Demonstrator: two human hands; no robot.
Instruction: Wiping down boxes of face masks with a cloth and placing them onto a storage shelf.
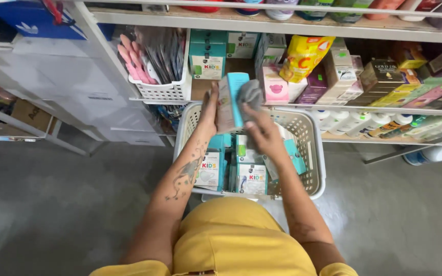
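Note:
My left hand (210,113) grips a slim teal and white box (229,101), holding it upright above a white plastic basket (313,153). My right hand (262,132) presses a grey cloth (250,94) against the box's right side. Inside the basket lie several similar teal and white boxes (250,176). The basket rests in front of my lap, which is covered in yellow cloth (231,235).
A shelf unit stands ahead. It holds teal boxes (206,53), a small white basket (167,89) with pink and dark items, a yellow pouch (303,56), pink and purple boxes, and white bottles (354,121) lower right. Grey floor lies to both sides.

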